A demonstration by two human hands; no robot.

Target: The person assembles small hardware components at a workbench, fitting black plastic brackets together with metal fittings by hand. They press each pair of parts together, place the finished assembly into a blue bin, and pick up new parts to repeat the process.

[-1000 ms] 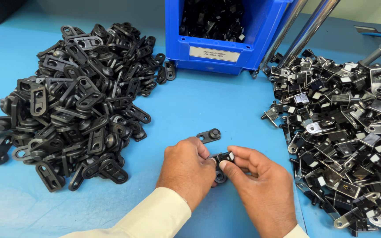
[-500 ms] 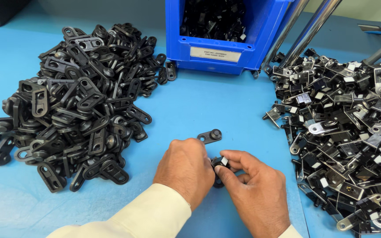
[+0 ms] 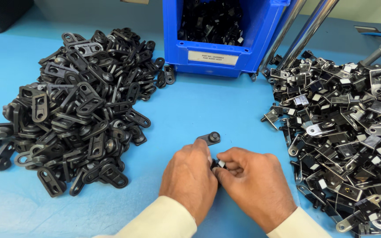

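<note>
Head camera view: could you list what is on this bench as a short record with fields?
Surface: blue table
Left hand: pinching small black part
Right hand: pinching the same part
Loose piece: single black link beyond the hands
Left side: pile of black links
Right side: pile of metal-and-black parts
Back: blue bin holding black parts

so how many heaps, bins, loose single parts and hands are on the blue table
heaps of parts: 2, black heap, black-and-silver heap
blue bin: 1
loose black part: 1
hands: 2, left hand, right hand
total: 6
</note>
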